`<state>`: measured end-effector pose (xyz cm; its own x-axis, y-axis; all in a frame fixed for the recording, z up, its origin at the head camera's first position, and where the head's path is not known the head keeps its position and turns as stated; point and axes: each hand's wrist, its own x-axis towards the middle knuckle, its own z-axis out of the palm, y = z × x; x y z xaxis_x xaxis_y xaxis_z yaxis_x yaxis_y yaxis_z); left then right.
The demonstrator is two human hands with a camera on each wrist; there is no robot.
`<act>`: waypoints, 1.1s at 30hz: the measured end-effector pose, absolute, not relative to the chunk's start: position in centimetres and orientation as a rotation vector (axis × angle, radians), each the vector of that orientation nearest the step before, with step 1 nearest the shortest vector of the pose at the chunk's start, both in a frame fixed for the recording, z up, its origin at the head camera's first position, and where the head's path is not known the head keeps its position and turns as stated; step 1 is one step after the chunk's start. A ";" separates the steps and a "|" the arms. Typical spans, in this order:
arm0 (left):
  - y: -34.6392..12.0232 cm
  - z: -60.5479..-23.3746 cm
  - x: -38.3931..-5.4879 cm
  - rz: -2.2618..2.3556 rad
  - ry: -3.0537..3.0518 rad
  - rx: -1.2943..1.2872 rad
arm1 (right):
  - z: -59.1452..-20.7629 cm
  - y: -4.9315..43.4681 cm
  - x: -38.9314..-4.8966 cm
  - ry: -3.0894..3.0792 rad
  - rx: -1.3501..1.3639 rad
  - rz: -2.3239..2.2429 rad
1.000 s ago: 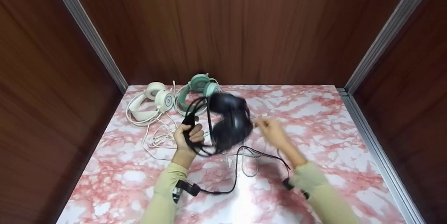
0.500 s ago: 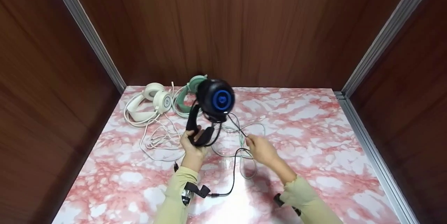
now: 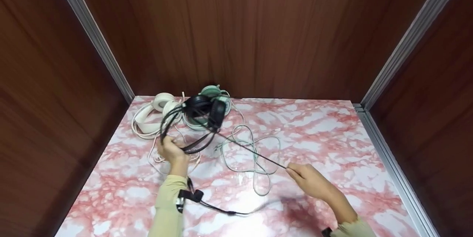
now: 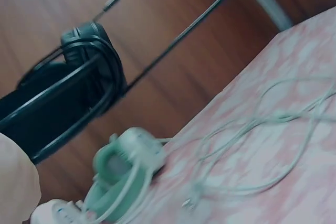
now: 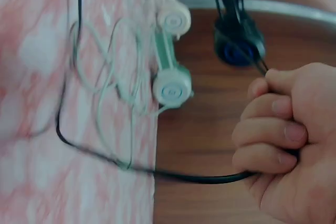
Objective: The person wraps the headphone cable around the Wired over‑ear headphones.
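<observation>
Black headphones (image 3: 217, 114) hang above the table on the left, ear cups pointing away. My left hand (image 3: 173, 151) grips them by the headband. Their black cable (image 3: 255, 152) runs taut down to the right, pinched by my right hand (image 3: 310, 181) between thumb and curled fingers. From the right wrist view, the same right hand (image 5: 283, 129) has more cable coming out below its fist and looping away. A short microphone boom (image 4: 111, 2) sticks out by one cup in the left wrist view. Most of my left hand's fingers are hidden there.
White headphones (image 3: 146, 122) lie at the back left. Green headphones (image 3: 211, 91) beside them are partly covered by the black pair. A pale green cable (image 3: 261, 192) sprawls in loops mid-table. Wooden walls (image 3: 236, 37) enclose the table (image 3: 325, 126) behind and at both sides.
My left hand has moved left and turned the black headphones, whose lit cup no longer faces the camera. My right hand has taken hold of the cable and drawn it right and nearer.
</observation>
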<state>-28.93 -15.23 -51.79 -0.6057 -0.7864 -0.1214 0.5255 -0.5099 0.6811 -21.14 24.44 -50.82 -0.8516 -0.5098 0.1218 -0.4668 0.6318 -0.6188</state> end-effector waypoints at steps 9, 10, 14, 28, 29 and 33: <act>-18.5 -50.0 -27.1 -1.673 -1.197 0.465 | -50.6 25.6 -22.3 3.049 -0.897 -0.890; -18.5 -49.7 -26.8 -1.614 -1.247 0.450 | -50.2 25.4 -22.6 3.076 -0.916 -0.856; -18.5 -49.5 -26.4 -1.453 -1.385 0.382 | -48.7 25.0 -23.4 3.157 -0.987 -0.744; -19.6 -46.5 -26.7 -0.988 -1.976 0.026 | -43.8 25.2 -23.4 3.283 -1.368 -0.627; -19.5 -46.0 -26.7 -0.961 -2.041 0.007 | -43.4 25.0 -23.5 3.293 -1.408 -0.619; -18.9 -44.0 -26.4 -0.898 -2.310 -0.124 | -41.8 24.3 -24.1 3.301 -1.548 -0.601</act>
<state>-26.40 -18.90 -44.02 -0.7856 -0.1387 0.6030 0.3050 0.7612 0.5724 -24.14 24.29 -41.80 -0.5259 -0.6069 0.5959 -0.7780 0.6264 -0.0487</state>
